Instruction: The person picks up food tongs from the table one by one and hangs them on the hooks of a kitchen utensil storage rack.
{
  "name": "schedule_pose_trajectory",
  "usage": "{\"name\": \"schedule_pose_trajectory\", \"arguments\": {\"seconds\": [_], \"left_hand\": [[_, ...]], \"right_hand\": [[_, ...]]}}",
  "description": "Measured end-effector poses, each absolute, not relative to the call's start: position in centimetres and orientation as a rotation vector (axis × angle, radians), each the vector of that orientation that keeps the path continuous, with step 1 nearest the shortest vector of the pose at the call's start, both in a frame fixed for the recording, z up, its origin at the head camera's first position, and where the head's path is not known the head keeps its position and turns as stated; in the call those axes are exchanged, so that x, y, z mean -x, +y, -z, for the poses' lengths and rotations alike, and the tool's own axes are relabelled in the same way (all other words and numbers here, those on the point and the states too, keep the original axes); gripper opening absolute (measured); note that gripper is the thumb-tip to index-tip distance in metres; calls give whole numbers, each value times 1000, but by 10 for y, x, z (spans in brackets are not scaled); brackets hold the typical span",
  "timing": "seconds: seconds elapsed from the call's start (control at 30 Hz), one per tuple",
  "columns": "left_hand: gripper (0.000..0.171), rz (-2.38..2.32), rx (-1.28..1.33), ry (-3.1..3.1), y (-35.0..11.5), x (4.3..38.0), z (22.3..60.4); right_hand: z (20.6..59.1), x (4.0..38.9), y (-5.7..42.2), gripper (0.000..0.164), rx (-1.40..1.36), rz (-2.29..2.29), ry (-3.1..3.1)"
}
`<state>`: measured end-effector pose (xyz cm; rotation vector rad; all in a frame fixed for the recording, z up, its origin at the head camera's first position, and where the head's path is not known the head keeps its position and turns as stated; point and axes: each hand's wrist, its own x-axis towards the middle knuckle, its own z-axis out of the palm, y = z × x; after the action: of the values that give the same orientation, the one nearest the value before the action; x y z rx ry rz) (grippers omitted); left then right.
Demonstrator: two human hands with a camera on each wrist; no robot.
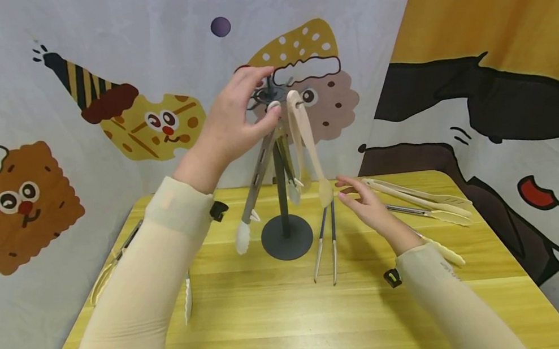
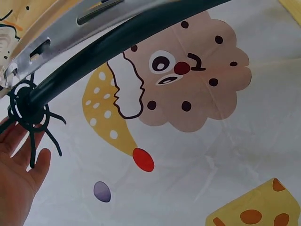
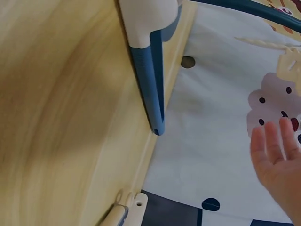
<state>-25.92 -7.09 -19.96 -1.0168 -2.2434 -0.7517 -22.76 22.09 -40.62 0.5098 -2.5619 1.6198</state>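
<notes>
At the top of a dark stand (image 1: 280,180) with a round base, my left hand (image 1: 232,111) reaches about the hook ring (image 2: 32,106). Its fingers touch the ring from behind, and the thumb is spread apart from them. Metal tongs (image 1: 259,176) with white scalloped tips hang on the left side of the stand. Beige tongs (image 1: 311,148) hang at its right, with other tongs behind. My right hand (image 1: 367,205) is raised beside the lower tips of the beige tongs, fingers extended and holding nothing; its spread fingers (image 3: 273,146) show in the right wrist view.
Tongs with dark blue handles (image 1: 322,227) show below the hanging beige pair. Several more tongs (image 1: 419,194) lie at the table's back right. Other tongs (image 1: 115,265) lie at the left, partly behind my left sleeve. A printed cloth (image 1: 141,30) hangs behind the wooden table (image 1: 285,322).
</notes>
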Motion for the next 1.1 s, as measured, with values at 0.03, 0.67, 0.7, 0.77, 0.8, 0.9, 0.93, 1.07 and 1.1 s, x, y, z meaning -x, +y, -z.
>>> {"name": "schedule_pose_trajectory", "arguments": {"seconds": [0.03,0.67,0.7,0.77,0.8,0.9,0.93,1.07,1.1], "left_hand": [[56,746,1020,-2236,-71,259,200],[57,754,1033,-2260,-75,258,202],[57,760,1035,-2261,-75,258,202],[57,767,1036,-2263,-75,258,202],[57,772,1035,-2264,-75,258,202],[57,790,1039,-2258,-75,257,202],[57,797,1042,-2254,-75,257,201],[57,819,1049,-2244,-75,258,200],[57,818,1045,-2251,-75,258,200]], "right_hand": [[411,230,222,48,-494,-1604,-2581],[446,242,212,61,-162,-1249,-2980],[447,242,212,62,-138,-1245,-3000],[450,244,210,63,-117,-1233,-3037],[451,245,209,64,-117,-1233,-3049],[452,246,206,65,-121,-1236,-3075],[452,246,205,65,-115,-1234,-3086],[449,245,199,67,-42,-1224,-3153],[449,245,198,68,-12,-1215,-3177]]}}
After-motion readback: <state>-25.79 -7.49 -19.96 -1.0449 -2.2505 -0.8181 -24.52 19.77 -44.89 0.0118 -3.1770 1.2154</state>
